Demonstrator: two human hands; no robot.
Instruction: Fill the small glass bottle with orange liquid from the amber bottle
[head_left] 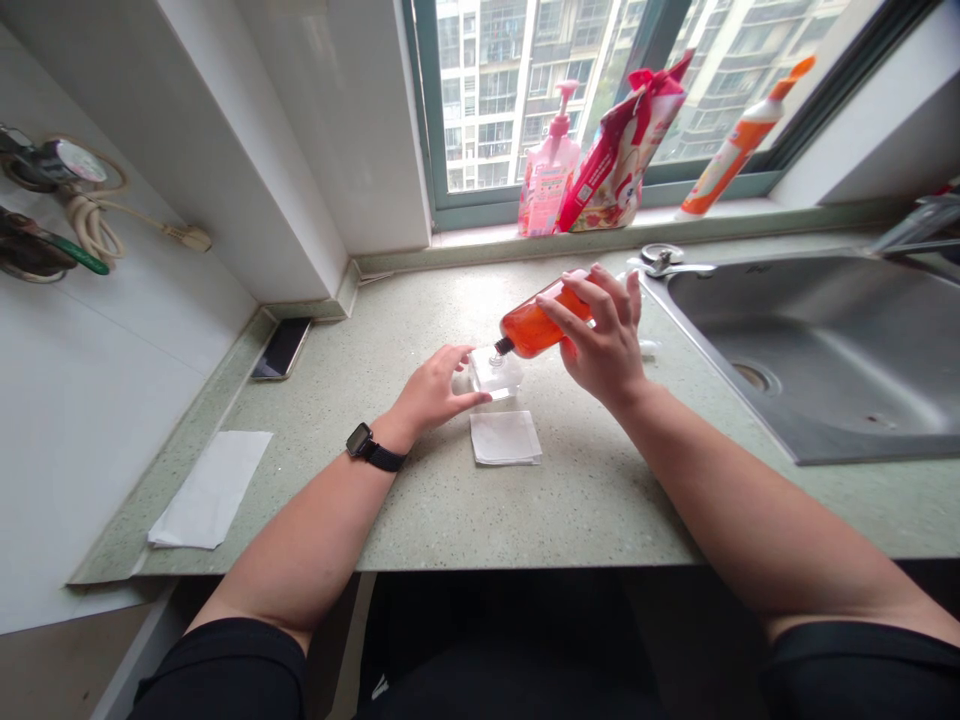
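My right hand [606, 340] grips a bottle of orange-red liquid [536, 325], tilted so its dark neck points down and left. The neck meets or hangs just over the mouth of a small clear bottle [501, 378] standing on the counter. I cannot tell whether liquid is flowing. Around the clear bottle's left side, my left hand [436, 388] holds it between thumb and fingers, with a black watch on the wrist. A folded white paper towel [505, 438] lies on the counter just in front of the clear bottle.
A steel sink [787, 340] is set into the speckled counter [450, 520] at right. A phone [282, 348] and white paper [211, 488] lie at left. On the windowsill stand a pink pump bottle [550, 185], a red bag [619, 160] and an orange-white bottle [731, 155].
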